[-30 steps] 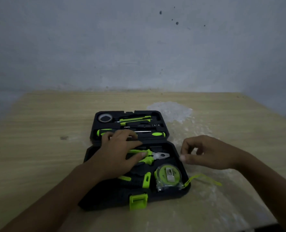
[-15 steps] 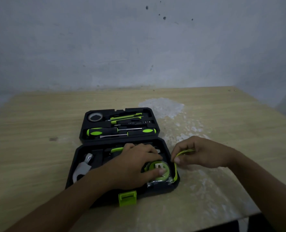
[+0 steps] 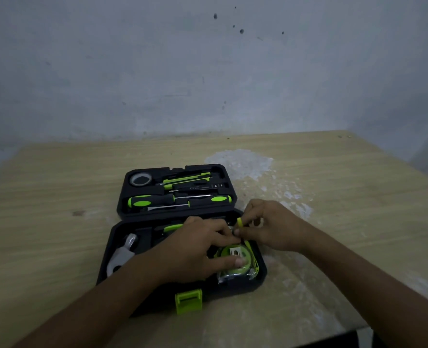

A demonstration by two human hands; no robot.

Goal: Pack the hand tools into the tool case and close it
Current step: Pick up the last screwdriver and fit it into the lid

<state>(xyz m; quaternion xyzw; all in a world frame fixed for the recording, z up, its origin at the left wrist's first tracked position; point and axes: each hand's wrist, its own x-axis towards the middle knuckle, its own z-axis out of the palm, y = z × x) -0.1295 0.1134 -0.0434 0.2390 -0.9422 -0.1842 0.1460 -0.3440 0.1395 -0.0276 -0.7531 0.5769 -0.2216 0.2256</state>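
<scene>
While pressing the tape measure (image 3: 234, 262) into the open tool case (image 3: 122, 237) with left hand (image 3: 197, 249), pinched its green strap (image 3: 239, 221) in right hand (image 3: 270, 226); tucking strap, then closing lid, judged next.

Light wood-grain worktop (image 3: 57, 197) filling the lower frame, white flaky worn patch (image 3: 243, 162) right of centre, small dark knot (image 3: 78, 213) at left, grey-blue wall (image 3: 157, 71) above with dark specks (image 3: 241, 31) at upper centre
</scene>
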